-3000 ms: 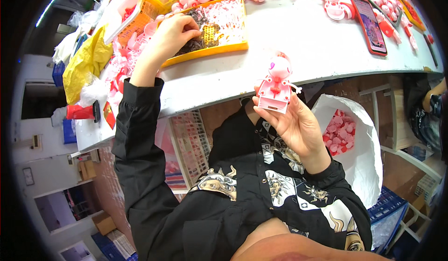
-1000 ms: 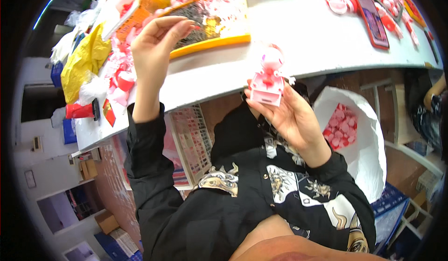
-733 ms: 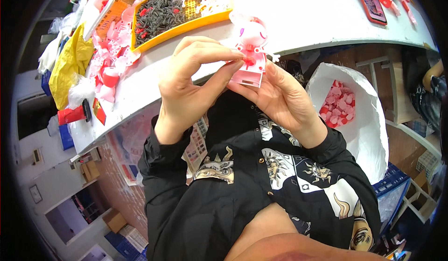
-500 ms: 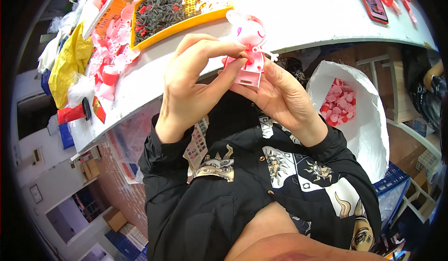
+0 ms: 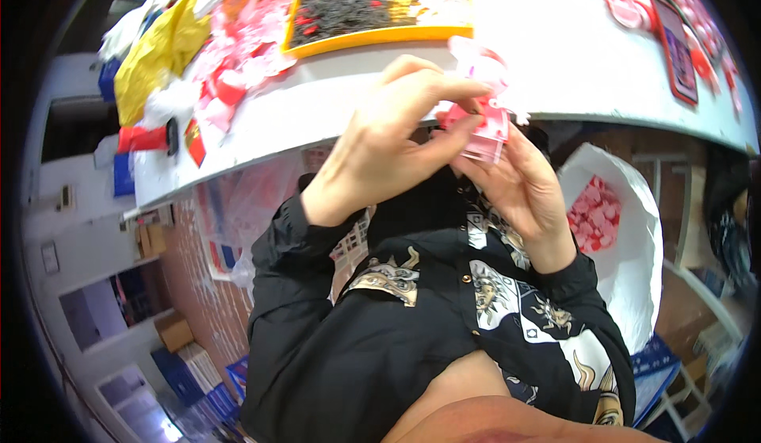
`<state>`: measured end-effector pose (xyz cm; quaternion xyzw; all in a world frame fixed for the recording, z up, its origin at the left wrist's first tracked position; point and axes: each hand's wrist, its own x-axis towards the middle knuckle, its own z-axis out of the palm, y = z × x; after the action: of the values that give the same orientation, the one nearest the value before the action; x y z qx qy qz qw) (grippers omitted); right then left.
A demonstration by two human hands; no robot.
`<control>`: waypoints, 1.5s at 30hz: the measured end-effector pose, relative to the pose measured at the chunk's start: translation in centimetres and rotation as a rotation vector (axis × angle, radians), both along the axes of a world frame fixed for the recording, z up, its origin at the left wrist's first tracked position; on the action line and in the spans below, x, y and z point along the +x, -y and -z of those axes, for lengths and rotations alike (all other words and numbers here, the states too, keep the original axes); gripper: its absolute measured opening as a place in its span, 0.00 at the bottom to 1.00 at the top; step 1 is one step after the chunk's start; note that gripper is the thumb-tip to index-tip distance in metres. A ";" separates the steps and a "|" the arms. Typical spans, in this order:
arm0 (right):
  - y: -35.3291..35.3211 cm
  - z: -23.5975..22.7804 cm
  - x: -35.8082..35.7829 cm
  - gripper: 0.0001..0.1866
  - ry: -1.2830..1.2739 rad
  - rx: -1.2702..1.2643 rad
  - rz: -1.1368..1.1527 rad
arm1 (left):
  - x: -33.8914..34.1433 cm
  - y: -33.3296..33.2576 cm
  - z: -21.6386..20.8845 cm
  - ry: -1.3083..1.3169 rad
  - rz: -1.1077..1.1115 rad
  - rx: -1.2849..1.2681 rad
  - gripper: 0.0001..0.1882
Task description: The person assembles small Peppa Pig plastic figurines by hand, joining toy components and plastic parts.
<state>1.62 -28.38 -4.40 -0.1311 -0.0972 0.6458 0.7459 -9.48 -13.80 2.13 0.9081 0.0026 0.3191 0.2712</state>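
A pink plastic toy figure (image 5: 483, 74) with a rounded, eared head and a boxy lower body is held up at the near edge of the table. My right hand (image 5: 519, 181) is closed around its lower body from below and the right. From the left, my left hand (image 5: 388, 130) pinches with thumb and forefinger against the toy's front. Whatever small piece sits between those fingertips is blurred and too small to name. The toy's underside is partly hidden by my fingers.
On the white table (image 5: 547, 63), a yellow tray (image 5: 380, 40) holds small black and pink parts. Pink parts (image 5: 238, 55) are heaped left of it. A phone (image 5: 674, 51) lies at the right. Below stands a white sack (image 5: 634, 284) containing pink pieces (image 5: 594, 213).
The whole view has shifted, so table, hands and toy all appear farther right. Both hands keep their hold at the toy, and the left fingertips remain at its front.
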 end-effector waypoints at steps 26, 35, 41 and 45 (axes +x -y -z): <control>1.1 -1.0 -0.3 0.33 0.013 0.033 0.070 | -13.0 -17.3 5.2 -0.214 -0.939 0.391 0.12; 0.5 -0.7 -0.4 0.31 0.007 0.045 0.035 | -13.8 -12.6 -0.5 -0.463 -0.720 0.826 0.08; 0.2 -0.7 -1.1 0.31 -0.030 0.052 -0.021 | -13.2 -12.3 -0.8 -0.722 -0.402 1.061 0.15; 0.6 -0.5 -1.0 0.30 -0.020 0.050 0.004 | -13.7 -12.4 0.0 -0.549 -0.509 0.955 0.18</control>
<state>0.58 -28.99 -3.90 -0.1063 -0.1055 0.6429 0.7512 -23.21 -1.35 2.15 0.9493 0.1461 0.0939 -0.2619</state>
